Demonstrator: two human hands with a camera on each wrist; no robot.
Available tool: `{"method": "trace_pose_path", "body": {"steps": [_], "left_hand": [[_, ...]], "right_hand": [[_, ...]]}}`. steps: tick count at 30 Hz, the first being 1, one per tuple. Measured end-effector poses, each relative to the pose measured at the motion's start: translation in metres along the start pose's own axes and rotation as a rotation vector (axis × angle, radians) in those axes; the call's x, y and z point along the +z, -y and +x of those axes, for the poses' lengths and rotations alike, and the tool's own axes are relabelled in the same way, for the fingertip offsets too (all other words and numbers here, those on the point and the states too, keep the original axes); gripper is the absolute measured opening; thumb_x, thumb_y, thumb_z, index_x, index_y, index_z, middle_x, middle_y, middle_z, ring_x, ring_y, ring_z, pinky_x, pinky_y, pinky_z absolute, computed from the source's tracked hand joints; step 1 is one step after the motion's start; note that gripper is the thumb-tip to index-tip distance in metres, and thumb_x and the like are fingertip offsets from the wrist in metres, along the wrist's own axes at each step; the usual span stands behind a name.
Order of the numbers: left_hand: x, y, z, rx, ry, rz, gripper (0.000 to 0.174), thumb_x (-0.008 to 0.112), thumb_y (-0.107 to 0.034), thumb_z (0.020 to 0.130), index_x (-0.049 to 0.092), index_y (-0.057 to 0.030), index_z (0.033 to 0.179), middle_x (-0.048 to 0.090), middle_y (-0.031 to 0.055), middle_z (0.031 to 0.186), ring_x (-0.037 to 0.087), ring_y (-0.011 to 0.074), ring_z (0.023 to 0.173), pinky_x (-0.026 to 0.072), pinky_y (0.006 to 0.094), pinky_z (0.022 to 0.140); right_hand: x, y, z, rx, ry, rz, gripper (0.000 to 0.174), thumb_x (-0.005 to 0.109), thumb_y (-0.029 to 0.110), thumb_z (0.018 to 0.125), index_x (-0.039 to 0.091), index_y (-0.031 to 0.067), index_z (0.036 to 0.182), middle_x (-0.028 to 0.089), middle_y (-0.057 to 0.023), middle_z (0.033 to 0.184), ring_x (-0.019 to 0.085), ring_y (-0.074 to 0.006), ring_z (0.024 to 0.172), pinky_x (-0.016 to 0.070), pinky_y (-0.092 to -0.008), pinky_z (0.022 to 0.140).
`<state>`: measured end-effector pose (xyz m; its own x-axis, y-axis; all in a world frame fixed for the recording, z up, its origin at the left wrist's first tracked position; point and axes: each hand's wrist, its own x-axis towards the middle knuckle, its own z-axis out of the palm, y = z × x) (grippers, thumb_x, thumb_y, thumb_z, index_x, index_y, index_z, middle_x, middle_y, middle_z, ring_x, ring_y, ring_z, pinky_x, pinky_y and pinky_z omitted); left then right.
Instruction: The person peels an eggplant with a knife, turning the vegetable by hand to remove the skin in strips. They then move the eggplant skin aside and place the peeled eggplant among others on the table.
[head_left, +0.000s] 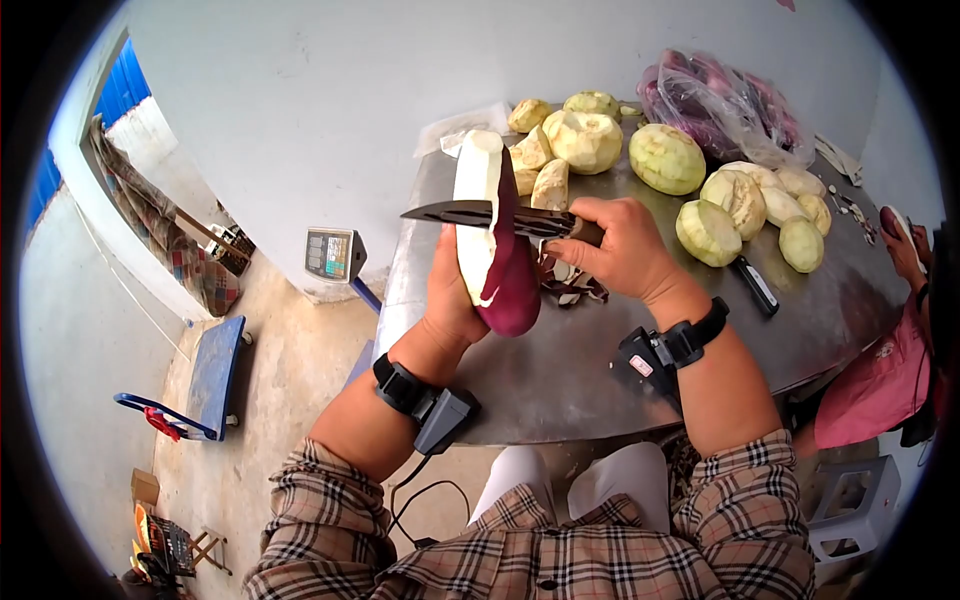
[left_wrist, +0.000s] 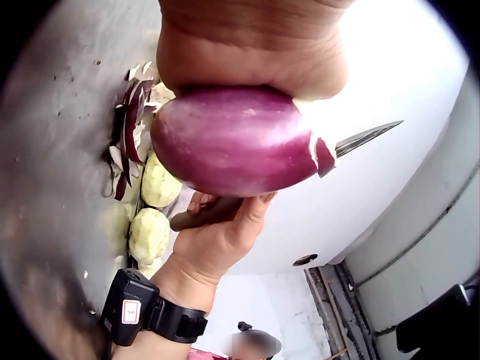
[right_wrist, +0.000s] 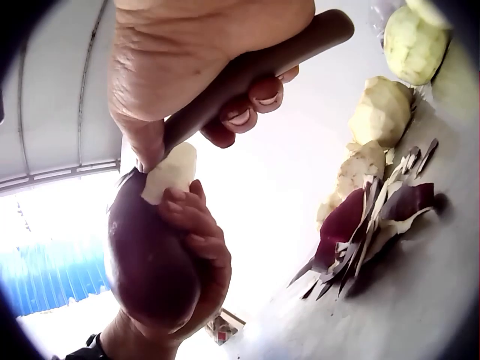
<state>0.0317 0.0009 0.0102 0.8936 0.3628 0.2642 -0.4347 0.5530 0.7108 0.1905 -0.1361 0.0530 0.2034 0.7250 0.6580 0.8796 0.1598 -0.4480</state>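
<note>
My left hand (head_left: 449, 295) holds a large purple eggplant (head_left: 514, 285) upright over the near left part of the metal table. Its left side is pared to white flesh, and a strip of purple skin stands along the right of that patch. In my right hand (head_left: 628, 250) I grip a knife by its dark handle (right_wrist: 259, 71). The blade (head_left: 450, 212) points left and crosses the eggplant, right at the edge of the skin. Seen in the left wrist view, the rounded purple end (left_wrist: 232, 142) faces the camera, and the knife tip (left_wrist: 375, 135) shows beyond it.
Dark peelings (head_left: 575, 287) lie behind the knife on the table (head_left: 560, 390). Several peeled eggplants (head_left: 667, 160) and a black-handled tool (head_left: 757, 286) are farther right. A plastic bag of purple eggplants (head_left: 715, 105) stands at the back. Another person's hand (head_left: 903, 258) shows at far right.
</note>
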Motion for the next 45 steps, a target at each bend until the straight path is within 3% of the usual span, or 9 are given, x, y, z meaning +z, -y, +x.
{"method": "trace_pose_path", "body": {"steps": [6,9,12,15,19,34,40,43,45], "left_hand": [[0.005,-0.003,0.000,-0.063,0.000,-0.087,0.062,0.023,-0.058,0.096,0.048,-0.0079,0.124,0.061,0.0114,0.104,0.061,0.0281,0.090,0.0513,0.0450,0.084],[0.022,-0.003,-0.001,-0.078,-0.171,-0.113,0.067,0.027,-0.065,0.091,0.052,-0.0085,0.117,0.063,0.0133,0.090,0.060,0.0258,0.077,0.0516,0.0389,0.067],[0.007,-0.003,0.001,-0.089,0.154,-0.142,0.069,0.023,-0.063,0.094,0.047,-0.0081,0.126,0.061,0.0122,0.107,0.061,0.0288,0.094,0.0506,0.0449,0.085],[0.026,-0.003,-0.004,-0.084,-0.168,0.015,0.072,0.027,-0.067,0.091,0.049,-0.0086,0.126,0.061,0.0134,0.109,0.061,0.0292,0.094,0.0508,0.0446,0.086],[0.016,-0.009,-0.002,-0.038,-0.182,0.016,0.066,0.025,-0.057,0.096,0.043,-0.0042,0.132,0.058,0.0135,0.120,0.059,0.0284,0.105,0.0475,0.0417,0.092],[0.009,0.010,0.001,-0.099,-0.155,0.010,0.058,0.030,-0.053,0.096,0.049,-0.0054,0.122,0.062,0.0121,0.104,0.063,0.0247,0.087,0.0535,0.0379,0.074],[0.014,0.005,0.001,-0.163,-0.069,0.011,0.056,0.032,-0.056,0.093,0.054,-0.0085,0.113,0.061,0.0103,0.096,0.060,0.0247,0.081,0.0508,0.0402,0.071],[0.037,0.003,-0.004,-0.138,-0.261,-0.019,0.058,0.033,-0.060,0.092,0.054,-0.0110,0.114,0.061,0.0090,0.096,0.060,0.0253,0.080,0.0515,0.0430,0.071],[0.032,0.003,-0.002,-0.126,-0.212,-0.027,0.060,0.033,-0.063,0.091,0.053,-0.0129,0.117,0.060,0.0065,0.099,0.060,0.0253,0.080,0.0518,0.0451,0.071]], "right_hand": [[-0.004,-0.003,0.001,-0.001,-0.003,0.004,0.043,0.073,0.047,0.072,0.063,0.0049,0.076,0.062,-0.0103,0.062,0.060,-0.0299,0.058,0.0458,-0.0370,0.054],[-0.004,-0.003,0.001,-0.005,-0.001,-0.012,0.043,0.074,0.046,0.072,0.063,0.0051,0.076,0.063,-0.0103,0.062,0.060,-0.0303,0.059,0.0462,-0.0371,0.054],[-0.004,-0.004,0.001,-0.020,-0.026,-0.016,0.042,0.073,0.046,0.072,0.062,0.0053,0.076,0.063,-0.0105,0.063,0.061,-0.0309,0.060,0.0466,-0.0376,0.055],[-0.002,-0.003,0.001,-0.038,-0.042,-0.026,0.042,0.073,0.045,0.072,0.063,0.0053,0.076,0.063,-0.0112,0.063,0.061,-0.0319,0.060,0.0470,-0.0385,0.055],[0.000,-0.003,0.000,-0.112,-0.024,-0.082,0.038,0.076,0.037,0.071,0.061,0.0022,0.078,0.057,-0.0147,0.061,0.056,-0.0332,0.056,0.0443,-0.0367,0.053],[0.008,0.004,-0.001,-0.077,-0.023,-0.063,0.047,0.072,0.050,0.071,0.057,0.0056,0.068,0.058,-0.0124,0.059,0.058,-0.0345,0.059,0.0457,-0.0414,0.054],[0.002,0.002,0.000,-0.068,-0.018,-0.059,0.045,0.072,0.050,0.071,0.062,0.0060,0.075,0.061,-0.0115,0.062,0.060,-0.0334,0.060,0.0466,-0.0399,0.055],[-0.002,0.002,0.000,0.031,-0.003,-0.028,0.045,0.072,0.050,0.072,0.065,0.0064,0.082,0.063,-0.0110,0.066,0.061,-0.0317,0.062,0.0475,-0.0386,0.056],[-0.004,-0.004,0.000,0.032,-0.039,-0.061,0.045,0.072,0.049,0.072,0.067,0.0068,0.086,0.064,-0.0109,0.067,0.062,-0.0305,0.063,0.0478,-0.0378,0.057]]}}
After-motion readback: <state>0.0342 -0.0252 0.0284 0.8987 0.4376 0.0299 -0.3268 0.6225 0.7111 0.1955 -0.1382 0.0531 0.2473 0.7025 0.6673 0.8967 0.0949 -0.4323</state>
